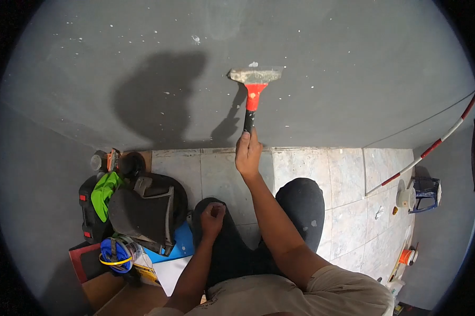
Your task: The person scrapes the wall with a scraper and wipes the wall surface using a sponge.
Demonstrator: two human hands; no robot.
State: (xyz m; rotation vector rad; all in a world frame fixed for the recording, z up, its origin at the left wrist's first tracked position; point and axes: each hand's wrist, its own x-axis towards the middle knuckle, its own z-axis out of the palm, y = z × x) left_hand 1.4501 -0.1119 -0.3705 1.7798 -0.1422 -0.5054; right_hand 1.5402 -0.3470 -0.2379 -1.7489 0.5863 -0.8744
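Note:
My right hand (249, 152) is closed round the black handle of a scraper (254, 96) with a red neck and a wide blade smeared pale. The blade lies against the grey wall (327, 63), just below a small white spot (253, 64). More white specks dot the wall around it. Lower down, my left hand (213, 218) rests on my left knee with its fingers curled in, and I see nothing in them.
At left stand a black toolbox (90, 210), a green cloth (106, 195), a dark bag-like item (142, 210) and a blue bucket (116, 255). A red-and-white pole (432, 147) leans at right, near a dark blue stool (426, 194). Pale tiles (348, 210) cover the floor.

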